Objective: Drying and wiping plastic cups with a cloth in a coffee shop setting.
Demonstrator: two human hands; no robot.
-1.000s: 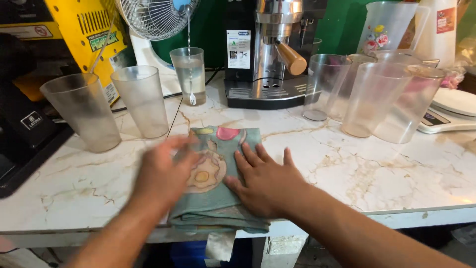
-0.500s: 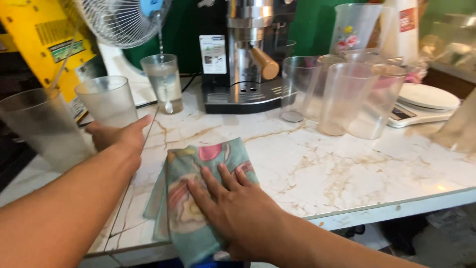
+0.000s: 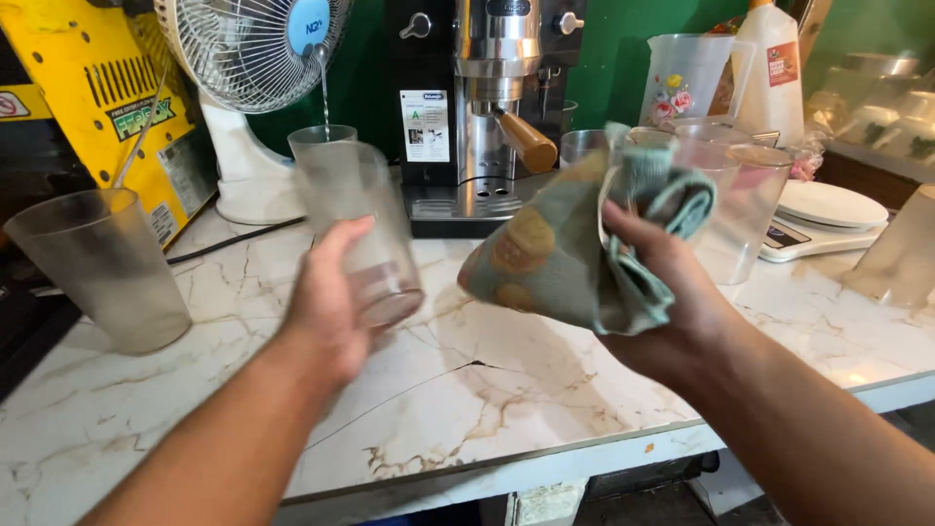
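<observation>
Your left hand (image 3: 331, 302) is wrapped around a clear frosted plastic tumbler (image 3: 358, 229), lifted off the marble counter (image 3: 506, 390) and tilted, mouth up toward the fan (image 3: 255, 49); fingers go round the far side, thumb near the base. Your right hand (image 3: 672, 292) is closed on a bunched teal patterned cloth (image 3: 575, 244), held in the air just right of the tumbler, not touching it. The tumbler looks light, thin-walled and a bit flexible, likely slick if wet, so grip mid-body or low with a full wrap, not by the rim; it probably won't shatter but could squirt out of a hard pinch. The cloth is soft and floppy, hangs in folds, so take it as a wad in the palm, as you do. Versus the earlier frames: the cloth was lying flat on the counter under your right palm, now it's scrunched and up in the air; your left hand was reaching toward the cups at the left with nothing in it, now it holds one raised in front of you. The view has also swung so the espresso machine (image 3: 487, 107) sits centre. Around: another frosted tumbler with a straw (image 3: 97, 268) stands at far left, one more (image 3: 321, 141) behind the held one, a cluster of clear cups (image 3: 740, 195) at right, a measuring jug (image 3: 687, 83) and a white scale (image 3: 828, 214) beyond.
</observation>
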